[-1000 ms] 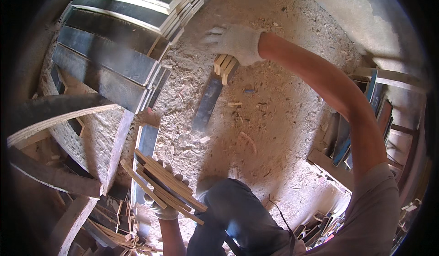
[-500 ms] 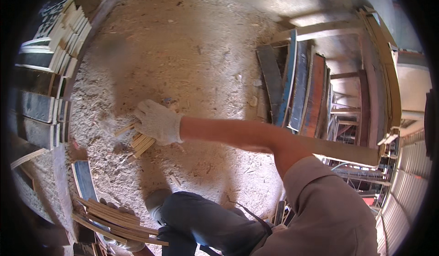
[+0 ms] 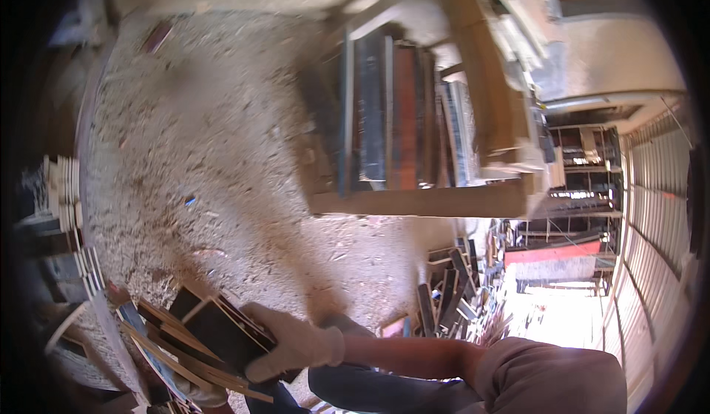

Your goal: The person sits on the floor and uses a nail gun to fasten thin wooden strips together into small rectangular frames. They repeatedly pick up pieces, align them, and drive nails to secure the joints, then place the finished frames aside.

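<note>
At the lower left, my left hand [image 3: 205,396] in a pale work glove is wrapped round a bundle of narrow plywood strips [image 3: 174,351], mostly hidden beneath them. My right hand [image 3: 299,342], also gloved, grips several dark-faced plywood pieces [image 3: 225,333], thumb over the near end and fingers on the far side. These pieces lie against the bundle, above my bent leg. The strips run slantwise and their pale edges show.
Wood chips cover the floor [image 3: 185,214]. Ahead to the right, dark, blue and reddish boards [image 3: 403,118] stand in a wooden frame [image 3: 421,201]. Plywood stacks [image 3: 63,192] line the left side. Wood offcuts [image 3: 451,288] lie heaped at the right.
My right hand has come from the floor back to the bundle, bringing plywood pieces with it. My left hand still holds its strips. The view has turned to the right.
</note>
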Tool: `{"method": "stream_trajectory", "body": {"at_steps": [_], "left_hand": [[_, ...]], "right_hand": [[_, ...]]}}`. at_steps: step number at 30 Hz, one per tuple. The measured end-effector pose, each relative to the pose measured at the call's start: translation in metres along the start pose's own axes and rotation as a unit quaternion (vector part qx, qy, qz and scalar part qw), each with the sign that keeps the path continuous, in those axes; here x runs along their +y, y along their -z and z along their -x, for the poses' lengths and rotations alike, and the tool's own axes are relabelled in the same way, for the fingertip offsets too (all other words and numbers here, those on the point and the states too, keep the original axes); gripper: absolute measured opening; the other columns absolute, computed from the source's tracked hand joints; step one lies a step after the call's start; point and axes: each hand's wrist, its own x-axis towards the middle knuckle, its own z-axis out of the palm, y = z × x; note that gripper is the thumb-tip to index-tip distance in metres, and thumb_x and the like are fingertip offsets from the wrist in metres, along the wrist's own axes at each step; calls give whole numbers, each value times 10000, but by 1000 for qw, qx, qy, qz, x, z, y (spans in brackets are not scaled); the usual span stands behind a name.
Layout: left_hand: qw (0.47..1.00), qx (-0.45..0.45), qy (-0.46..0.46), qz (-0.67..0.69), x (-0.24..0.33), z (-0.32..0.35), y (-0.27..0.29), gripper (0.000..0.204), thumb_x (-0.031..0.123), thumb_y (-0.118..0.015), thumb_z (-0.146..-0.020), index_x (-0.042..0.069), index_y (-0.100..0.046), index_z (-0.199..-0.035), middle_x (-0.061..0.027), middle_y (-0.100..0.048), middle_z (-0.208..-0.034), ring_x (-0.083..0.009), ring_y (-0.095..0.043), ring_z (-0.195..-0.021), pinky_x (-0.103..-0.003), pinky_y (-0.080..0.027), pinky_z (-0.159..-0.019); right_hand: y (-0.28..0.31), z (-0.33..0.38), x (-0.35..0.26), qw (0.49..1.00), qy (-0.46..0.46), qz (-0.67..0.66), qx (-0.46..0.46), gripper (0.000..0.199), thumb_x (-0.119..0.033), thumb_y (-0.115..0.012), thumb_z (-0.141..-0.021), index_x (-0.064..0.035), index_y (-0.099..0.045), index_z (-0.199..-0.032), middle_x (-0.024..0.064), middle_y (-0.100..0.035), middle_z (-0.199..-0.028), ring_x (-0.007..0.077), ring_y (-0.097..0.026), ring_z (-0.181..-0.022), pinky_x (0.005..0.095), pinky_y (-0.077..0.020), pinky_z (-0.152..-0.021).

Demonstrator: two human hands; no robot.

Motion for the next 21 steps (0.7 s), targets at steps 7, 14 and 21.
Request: {"method": "stream_trajectory", "body": {"at_steps": [7, 14, 21], "left_hand": [[964, 39, 108, -239, -68, 105, -215, 969, 232, -767, -880, 160, -191, -1656, -123, -400, -1604, -288, -434, -1443, -457, -348, -1206], [837, -114, 203, -495, -203, 229, -455, 977, 175, -750, -881, 148, -165, -1662, -124, -380, -1608, -300, -413, -1455, -448, -338, -1214], [656, -385, 279, -586, -398, 375, -575, 986, 119, -733, -881, 137, -140, -1668, -124, -360, -1612, -312, -391, -1467, -439, -329, -1221]], "right_hand": [[-37, 241, -106, 991, 103, 21, 84, 1250, -293, -921, -695, -65, -151, -1652, 212, -576, -1377, 273, -617, -1195, 366, -491, -1043], [-21, 469, -128, 965, 153, -87, 194, 1161, -334, -903, -743, -70, -212, -1638, 179, -429, -1538, 271, -441, -1406, 374, -373, -1170], [70, 632, -63, 846, 343, -223, 341, 1192, -442, -918, -761, -99, -200, -1648, 134, -519, -1475, 274, -475, -1379, 395, -380, -1159]]}}
